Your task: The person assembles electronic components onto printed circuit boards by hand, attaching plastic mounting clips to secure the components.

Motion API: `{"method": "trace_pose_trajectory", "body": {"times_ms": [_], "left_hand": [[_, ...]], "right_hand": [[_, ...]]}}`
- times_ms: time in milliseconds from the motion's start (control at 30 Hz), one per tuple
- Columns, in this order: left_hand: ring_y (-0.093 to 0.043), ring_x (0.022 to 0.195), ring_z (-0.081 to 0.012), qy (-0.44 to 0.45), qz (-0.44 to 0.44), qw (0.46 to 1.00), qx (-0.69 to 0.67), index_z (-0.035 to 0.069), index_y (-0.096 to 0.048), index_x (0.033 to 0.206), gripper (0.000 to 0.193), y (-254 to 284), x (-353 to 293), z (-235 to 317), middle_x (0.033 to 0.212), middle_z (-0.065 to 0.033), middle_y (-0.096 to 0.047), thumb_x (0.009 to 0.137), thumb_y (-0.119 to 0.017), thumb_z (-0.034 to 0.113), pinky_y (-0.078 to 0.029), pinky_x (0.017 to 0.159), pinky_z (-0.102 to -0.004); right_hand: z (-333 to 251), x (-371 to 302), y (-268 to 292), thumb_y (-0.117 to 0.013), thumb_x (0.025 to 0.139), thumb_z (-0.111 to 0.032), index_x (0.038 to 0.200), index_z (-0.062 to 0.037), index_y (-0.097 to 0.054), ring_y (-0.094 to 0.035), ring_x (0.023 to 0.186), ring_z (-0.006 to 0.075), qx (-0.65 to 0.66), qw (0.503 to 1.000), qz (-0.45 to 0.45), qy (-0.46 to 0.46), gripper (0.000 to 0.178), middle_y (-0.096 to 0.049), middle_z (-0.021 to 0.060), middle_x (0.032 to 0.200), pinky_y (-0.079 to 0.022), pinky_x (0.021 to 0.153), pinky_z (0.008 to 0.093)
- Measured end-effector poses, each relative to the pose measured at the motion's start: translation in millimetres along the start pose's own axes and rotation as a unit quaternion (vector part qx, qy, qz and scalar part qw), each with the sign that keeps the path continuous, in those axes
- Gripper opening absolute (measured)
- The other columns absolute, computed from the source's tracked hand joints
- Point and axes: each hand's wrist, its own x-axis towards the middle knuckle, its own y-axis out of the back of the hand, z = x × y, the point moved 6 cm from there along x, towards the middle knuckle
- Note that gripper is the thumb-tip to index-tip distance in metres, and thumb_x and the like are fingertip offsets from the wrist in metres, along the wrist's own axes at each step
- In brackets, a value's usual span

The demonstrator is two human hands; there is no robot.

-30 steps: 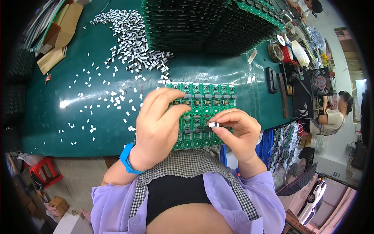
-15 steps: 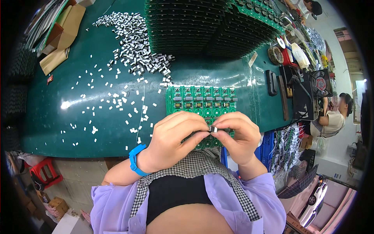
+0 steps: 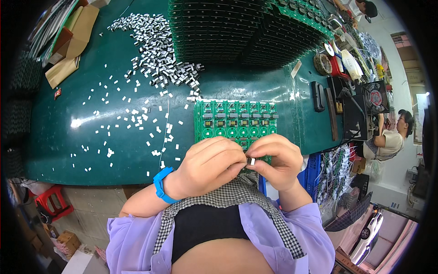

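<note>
Close in front of my body, both hands meet over the near part of a stack of green circuit boards (image 3: 220, 116). Between their fingertips is a small block with a white face and dark sides (image 3: 252, 161). My right hand (image 3: 280, 162) pinches it between thumb and fingers. From the other side, my left hand (image 3: 207, 162), with a blue band at its wrist, is closed with its fingertips against the block's edge. The boards' far rows show round outlines and small rectangular displays; my hands hide much of the near rows.
A heap of similar white-and-dark blocks (image 3: 155, 50) lies at the far left, with small white pieces (image 3: 137, 114) scattered nearer on the green table (image 3: 54, 137). Tall racks of stacked boards (image 3: 219, 36) stand behind. A black fan (image 3: 376, 98) and a co-worker (image 3: 392, 137) are at right.
Both hands have come slightly nearer to my body with the block, which shows its white face at a different angle. More of the boards' middle row is uncovered.
</note>
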Motion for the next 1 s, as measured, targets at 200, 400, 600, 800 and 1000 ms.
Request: {"method": "trace_pose_trajectory", "body": {"times_ms": [200,400,600,800,1000], "left_hand": [[-0.062,0.068,-0.0261,-0.003,-0.014,1.0,-0.007,0.001,-0.061,0.082,0.021,-1.7,-1.7,-0.7,0.078,-0.0106,-0.061,0.065,-0.072,-0.004,-0.051,0.06,-0.033],[-0.061,0.072,-0.0256,0.019,-0.047,0.997,-0.066,0.002,-0.061,0.087,0.02,-5.6,-2.6,-1.4,0.082,-0.0097,-0.061,0.069,-0.071,-0.002,-0.05,0.063,-0.0336],[-0.062,0.071,-0.0245,0.029,-0.026,0.998,-0.043,0.002,-0.061,0.084,0.018,0.5,1.4,-3.9,0.081,-0.0092,-0.061,0.07,-0.071,-0.001,-0.05,0.061,-0.0333],[-0.064,0.074,-0.0248,0.008,-0.01,1.0,-0.003,0.0,-0.064,0.089,0.022,0.6,-2.0,-3.2,0.084,-0.0105,-0.064,0.069,-0.072,-0.002,-0.053,0.063,-0.033],[-0.066,0.069,-0.0264,0.006,0.033,0.998,0.054,0.0,-0.066,0.086,0.019,3.6,-4.9,-1.0,0.082,-0.0124,-0.066,0.068,-0.073,-0.001,-0.053,0.062,-0.0333]], "right_hand": [[2.1,-0.2,-1.5,-0.077,0.068,-0.001,0.084,-0.0002,-0.066,-0.066,0.076,0.0207,0.029,0.999,-0.027,-0.006,0.02,-0.067,0.0097,0.083,-0.052,0.067,0.0291],[3.8,4.2,-4.1,-0.076,0.068,0.0,0.083,-0.0007,-0.066,-0.065,0.076,0.0205,0.096,0.993,-0.063,-0.042,0.019,-0.067,0.01,0.082,-0.051,0.067,0.0294],[-5.9,-3.4,0.0,-0.077,0.066,0.001,0.084,0.0,-0.067,-0.066,0.071,0.0205,-0.043,0.999,0.011,0.029,0.021,-0.067,0.0114,0.082,-0.053,0.061,0.0284],[-7.7,-6.7,0.1,-0.078,0.065,0.003,0.084,0.0005,-0.067,-0.067,0.069,0.0207,-0.068,0.996,0.026,0.05,0.022,-0.067,0.0122,0.082,-0.055,0.059,0.0274],[-9.8,-8.3,-5.1,-0.078,0.064,0.004,0.084,0.0004,-0.066,-0.067,0.072,0.0212,-0.109,0.988,0.065,0.086,0.024,-0.067,0.0123,0.082,-0.055,0.061,0.0274]]}}
